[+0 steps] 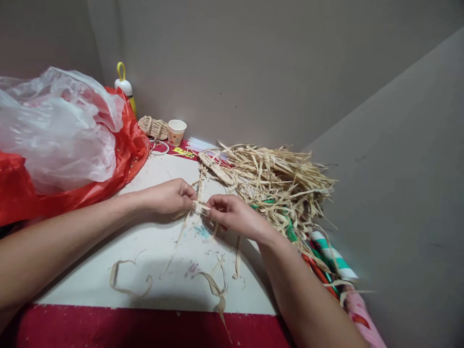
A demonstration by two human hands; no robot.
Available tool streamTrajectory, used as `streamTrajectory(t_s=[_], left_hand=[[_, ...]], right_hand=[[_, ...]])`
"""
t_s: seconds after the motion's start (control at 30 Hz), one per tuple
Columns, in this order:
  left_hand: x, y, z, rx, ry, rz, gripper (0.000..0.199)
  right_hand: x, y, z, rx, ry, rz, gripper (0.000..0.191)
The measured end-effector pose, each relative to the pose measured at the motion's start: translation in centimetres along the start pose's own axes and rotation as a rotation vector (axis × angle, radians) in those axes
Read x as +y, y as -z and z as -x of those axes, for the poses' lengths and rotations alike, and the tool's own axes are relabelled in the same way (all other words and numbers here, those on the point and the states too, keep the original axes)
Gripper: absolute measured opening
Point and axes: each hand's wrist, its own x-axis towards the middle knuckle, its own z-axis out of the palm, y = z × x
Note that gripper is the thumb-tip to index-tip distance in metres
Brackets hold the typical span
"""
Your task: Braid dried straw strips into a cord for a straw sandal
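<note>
Over the white board, my left hand pinches pale dried husk strips from the left. My right hand pinches the same strips from the right, its fingertips a short gap from those of the left. A braided husk cord runs from between the hands toward the back of the board. Loose strip ends hang toward me below the fingers. The exact crossing of the strips at the fingertips is too small to make out.
A large heap of dried husks lies at the right, beside rolled material. White and red plastic bags fill the left. At the back stand a paper cup, a woven coil and a bottle. Loose strips lie in front.
</note>
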Motion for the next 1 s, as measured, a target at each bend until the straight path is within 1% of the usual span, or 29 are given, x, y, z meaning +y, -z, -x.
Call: streamTrajectory(t_s=[0.03,0.1,0.13,0.17,0.2,0.27,0.3,0.33,0.37,0.47,0.5,0.53,0.57,0.6,0.63,0.67,0.7,0.73,0.77,0.83,0.87,0.93,0.97,1.0], left_hand=[[0.0,0.0,0.0,0.003,0.005,0.014,0.013],[-0.2,0.1,-0.1,0.007,0.009,0.024,0.012],[-0.3,0.1,-0.1,0.005,0.008,0.027,0.012],[-0.4,0.1,-0.2,0.0,0.007,0.033,0.011],[-0.4,0.0,-0.2,-0.006,0.009,0.044,0.011],[-0.6,0.0,-0.2,-0.013,0.012,0.066,0.012],[-0.6,-0.1,-0.2,-0.013,0.012,0.071,0.012],[-0.5,-0.1,-0.1,-0.008,0.01,0.068,0.013],[-0.5,-0.1,-0.1,-0.001,0.009,0.057,0.013],[-0.2,-0.2,0.1,0.009,0.019,0.023,0.013],[-0.2,-0.3,0.2,0.007,0.026,0.013,0.012],[-0.1,-0.3,0.2,0.006,0.031,0.005,0.011],[-0.1,-0.4,0.2,0.005,0.036,-0.001,0.01],[-0.1,-0.4,0.2,0.004,0.039,-0.007,0.01],[-0.1,-0.4,0.2,0.002,0.039,-0.01,0.009],[-0.2,-0.5,0.2,0.002,0.036,-0.01,0.009],[-0.3,-0.5,0.1,0.0,0.028,-0.008,0.009],[-0.4,-0.5,0.1,-0.002,0.016,-0.005,0.01],[-0.5,-0.5,0.1,-0.001,0.002,0.001,0.01],[-0.7,-0.4,0.0,0.001,-0.004,0.016,0.009],[-0.7,-0.4,0.0,0.002,0.002,0.024,0.008],[-0.8,-0.4,0.0,0.001,0.008,0.025,0.008],[-0.8,-0.5,0.0,0.003,0.007,0.015,0.008],[-0.8,-0.5,0.0,0.009,0.004,-0.001,0.009]], right_hand=[[-0.4,0.5,0.7,0.053,0.032,0.093,0.014],[-1.6,1.5,2.5,0.237,0.127,0.278,0.015],[-2.3,1.9,3.5,0.293,0.171,0.357,0.016],[-2.9,2.0,4.4,0.281,0.224,0.416,0.013],[-3.6,2.0,5.2,0.189,0.278,0.443,0.013],[-4.6,1.1,6.2,-0.072,0.324,0.464,0.017],[-4.9,0.3,6.4,-0.18,0.329,0.477,0.018],[-5.1,-0.8,6.4,-0.251,0.336,0.488,0.017],[-5.2,-2.1,6.3,-0.283,0.348,0.499,0.017],[-4.8,-6.8,5.4,-0.324,0.451,0.505,0.013],[-4.6,-8.4,5.1,-0.341,0.477,0.544,0.014],[-4.4,-9.9,4.9,-0.323,0.475,0.623,0.019],[-4.2,-11.0,4.7,-0.321,0.504,0.698,0.022],[-4.0,-11.8,4.6,-0.303,0.538,0.762,0.017],[-3.9,-12.2,4.5,-0.322,0.557,0.794,0.012],[-3.9,-12.1,4.5,-0.356,0.566,0.777,0.009],[-4.0,-11.5,4.6,-0.38,0.552,0.722,0.009],[-4.1,-10.5,4.7,-0.391,0.544,0.616,0.01],[-4.4,-9.1,4.8,-0.36,0.537,0.499,0.014],[-4.9,-5.7,5.2,-0.347,0.51,0.299,0.013],[-5.1,-3.8,5.5,-0.317,0.466,0.258,0.016],[-5.2,-0.3,6.1,-0.243,0.363,0.245,0.019],[-5.1,1.3,6.4,-0.181,0.31,0.234,0.02],[-4.8,2.6,6.5,-0.084,0.274,0.232,0.02]])
